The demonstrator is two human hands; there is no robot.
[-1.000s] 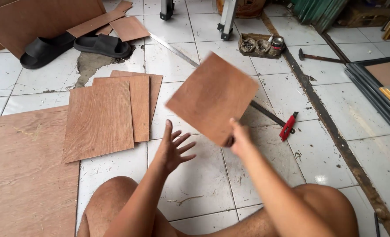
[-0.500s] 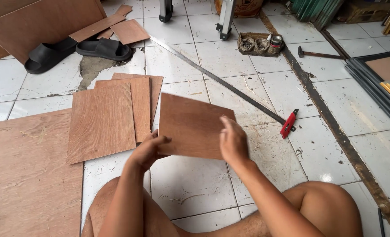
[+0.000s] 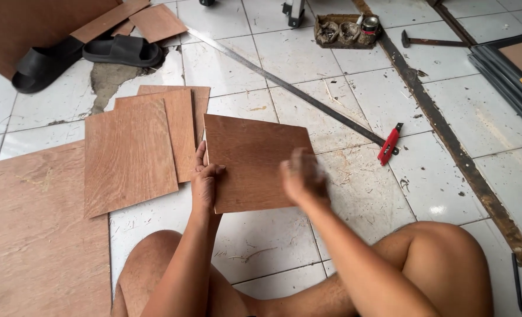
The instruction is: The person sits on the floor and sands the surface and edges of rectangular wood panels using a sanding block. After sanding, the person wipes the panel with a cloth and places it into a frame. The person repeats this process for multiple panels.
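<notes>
A rectangular brown plywood panel [image 3: 255,158] lies flat on the white tiled floor in front of me. My left hand [image 3: 205,185] grips its left edge, thumb on top. My right hand [image 3: 301,176] is over the panel's right edge, blurred with motion; whether it holds the panel I cannot tell. My bare knees frame the bottom of the view.
A stack of cut plywood panels [image 3: 131,152] lies to the left, beside a large sheet [image 3: 32,235]. A long metal straightedge [image 3: 290,88], a red utility knife [image 3: 388,144], a hammer [image 3: 428,41], black sandals [image 3: 120,50] and a small tray of cans [image 3: 346,29] lie beyond.
The panel was held tilted in the air by my right hand, then came down flat on the floor. My left hand took its left edge; my right hand slid to its right edge.
</notes>
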